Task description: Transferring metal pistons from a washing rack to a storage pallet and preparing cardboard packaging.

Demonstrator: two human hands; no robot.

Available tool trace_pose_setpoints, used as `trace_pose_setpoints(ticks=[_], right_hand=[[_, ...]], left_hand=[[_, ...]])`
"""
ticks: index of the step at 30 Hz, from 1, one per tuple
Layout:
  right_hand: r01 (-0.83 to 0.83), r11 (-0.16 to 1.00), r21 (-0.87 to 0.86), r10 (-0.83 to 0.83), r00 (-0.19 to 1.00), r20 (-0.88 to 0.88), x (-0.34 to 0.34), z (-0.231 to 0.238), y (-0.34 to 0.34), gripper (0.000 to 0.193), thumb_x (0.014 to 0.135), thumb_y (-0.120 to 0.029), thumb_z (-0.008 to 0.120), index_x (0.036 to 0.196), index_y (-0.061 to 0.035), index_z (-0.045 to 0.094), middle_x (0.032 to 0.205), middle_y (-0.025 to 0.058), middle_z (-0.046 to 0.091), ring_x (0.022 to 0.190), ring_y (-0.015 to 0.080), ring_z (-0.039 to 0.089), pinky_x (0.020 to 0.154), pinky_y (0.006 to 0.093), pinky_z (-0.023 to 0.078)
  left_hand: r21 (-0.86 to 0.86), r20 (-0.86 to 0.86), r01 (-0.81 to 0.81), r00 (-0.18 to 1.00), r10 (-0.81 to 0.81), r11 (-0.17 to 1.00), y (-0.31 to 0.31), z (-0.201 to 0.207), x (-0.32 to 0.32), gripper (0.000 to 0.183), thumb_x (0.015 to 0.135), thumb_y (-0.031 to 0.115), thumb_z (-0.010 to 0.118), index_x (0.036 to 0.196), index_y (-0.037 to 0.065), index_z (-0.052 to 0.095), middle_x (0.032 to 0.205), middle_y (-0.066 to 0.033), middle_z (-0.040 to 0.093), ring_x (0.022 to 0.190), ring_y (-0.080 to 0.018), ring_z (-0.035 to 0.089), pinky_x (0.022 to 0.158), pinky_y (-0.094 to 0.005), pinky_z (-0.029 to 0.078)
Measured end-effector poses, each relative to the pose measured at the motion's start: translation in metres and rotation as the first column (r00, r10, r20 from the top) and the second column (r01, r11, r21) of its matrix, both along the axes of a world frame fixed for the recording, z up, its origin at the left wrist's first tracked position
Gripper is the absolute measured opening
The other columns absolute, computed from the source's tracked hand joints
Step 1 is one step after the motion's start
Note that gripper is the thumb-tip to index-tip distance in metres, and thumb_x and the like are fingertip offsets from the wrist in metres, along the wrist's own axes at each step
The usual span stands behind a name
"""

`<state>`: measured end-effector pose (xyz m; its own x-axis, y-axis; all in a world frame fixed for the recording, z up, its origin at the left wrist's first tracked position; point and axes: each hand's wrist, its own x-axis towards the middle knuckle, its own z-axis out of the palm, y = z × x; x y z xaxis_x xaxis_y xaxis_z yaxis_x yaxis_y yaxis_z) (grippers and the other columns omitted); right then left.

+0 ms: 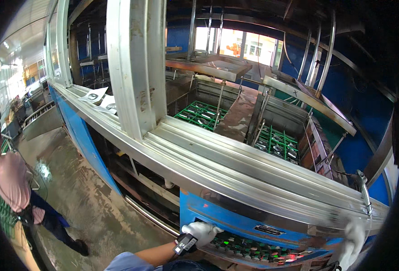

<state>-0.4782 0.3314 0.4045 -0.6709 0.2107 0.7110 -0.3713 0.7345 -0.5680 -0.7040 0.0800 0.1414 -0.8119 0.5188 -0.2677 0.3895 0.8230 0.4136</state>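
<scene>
My left hand [201,232], in a white glove, is at the lower left of a blue panel [235,221], beside a dark slot. Its fingers look curled, and what they hold, if anything, is hidden. A dark strip of controls [258,248] with small green and red lights runs just right of and below this hand. My right hand [354,237], also white-gloved, is smeared by motion near the right end of the metal frame. A spray-gun-like metal fitting [364,187] hangs just above it; whether the hand touches its hose or cable is unclear.
A broad aluminium rail [235,156] and upright post [136,67] stand before me. Beyond them, two tanks hold green racks [201,115] [278,142] of dark parts under hanging metal frames. Papers [95,97] lie on the rail. At left, a person in pink [12,180] stands on wet floor.
</scene>
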Motion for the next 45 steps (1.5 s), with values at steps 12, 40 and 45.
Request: trace_pose_setpoints(ticks=[12,40,45], right_hand=[[0.344,0.566,0.749,-0.560,0.827,0.043,-0.070,0.046,0.025,0.034,0.105,-0.028,0.060,0.125,-0.0034,0.073,0.123,0.0184,0.073,0.116,0.0337,0.068,0.107,0.0384,0.049],[0.215,0.640,0.738,-0.539,0.810,0.232,-0.066,0.045,0.044,0.041,0.108,-0.033,0.053,0.136,-0.0064,0.064,0.144,0.0184,0.062,0.128,0.0392,0.061,0.114,0.0431,0.044],[0.340,0.703,0.625,-0.599,0.756,0.263,-0.066,0.053,0.021,0.041,0.108,-0.036,0.055,0.129,-0.0053,0.071,0.135,0.0179,0.068,0.123,0.0382,0.064,0.111,0.0398,0.046]], left_hand=[[0.341,0.121,0.090,0.983,-0.139,0.936,-0.003,0.006,-0.006,0.037,0.105,0.025,0.046,0.136,0.016,0.063,0.127,-0.0085,0.071,0.120,-0.0268,0.064,0.101,-0.0363,0.051],[0.918,0.013,0.017,0.997,-0.072,0.397,0.017,-0.100,-0.016,0.035,0.103,0.043,0.050,0.114,0.019,0.072,0.085,-0.0088,0.074,0.076,-0.0252,0.070,0.068,-0.0359,0.054],[0.987,-0.035,0.048,0.995,-0.089,0.151,0.021,-0.057,-0.004,0.033,0.104,0.034,0.049,0.117,0.012,0.071,0.090,-0.0092,0.073,0.081,-0.0254,0.070,0.073,-0.0336,0.054]])
